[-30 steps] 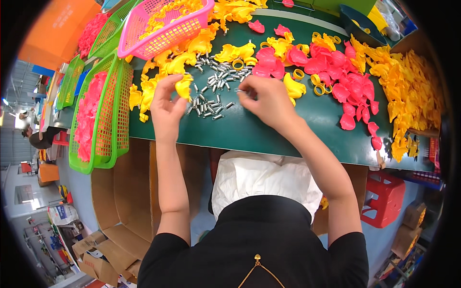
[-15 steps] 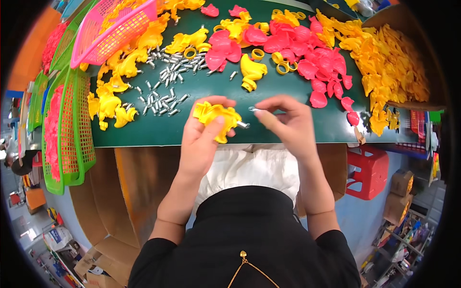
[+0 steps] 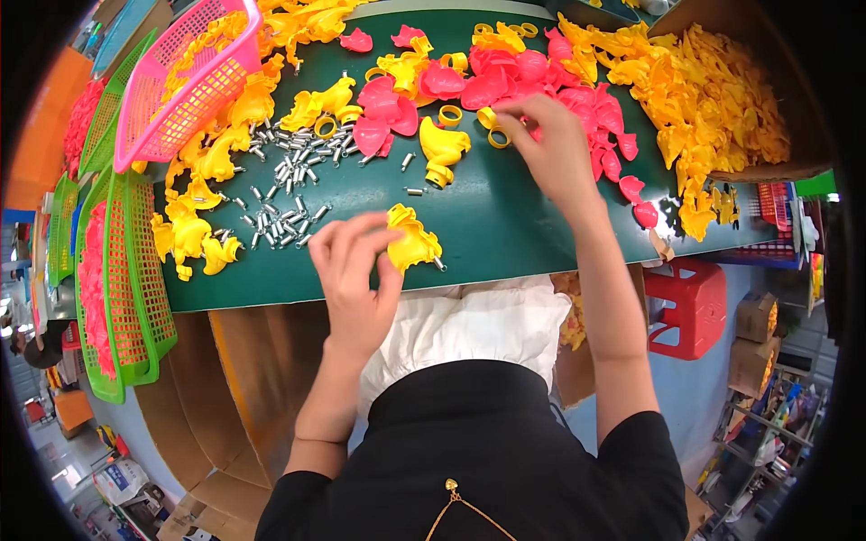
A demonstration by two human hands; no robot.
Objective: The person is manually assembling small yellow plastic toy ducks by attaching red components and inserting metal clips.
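My left hand (image 3: pixel 354 284) is open, fingers apart, beside a yellow moulded plastic shell half (image 3: pixel 415 242) at the table's front. The fingertips are at the shell's left edge. From its lower right end sticks a small silver metal cylinder (image 3: pixel 439 264). My right hand (image 3: pixel 557 149) reaches to the middle of the table, thumb and fingers pinched at a yellow plastic ring (image 3: pixel 487 117). The fingers partly hide that spot. A second ring (image 3: pixel 499 137) lies right below. One loose silver cylinder (image 3: pixel 415 191) rests above the shell, under an upright yellow bird-shaped figure (image 3: pixel 442 149).
Several silver cylinders (image 3: pixel 293 171) lie scattered at left centre. Red shell pieces (image 3: pixel 492 86) spread across the back. Yellow pieces spill from a cardboard box (image 3: pixel 780 167) at right. A pink basket (image 3: pixel 185 108) and green baskets (image 3: pixel 144 261) stand left; a red stool (image 3: pixel 690 307) is below right.
My right hand has left a small silver cylinder on the table and moved up and right to the yellow rings. My left hand has let go of the yellow shell, which now lies on the table.
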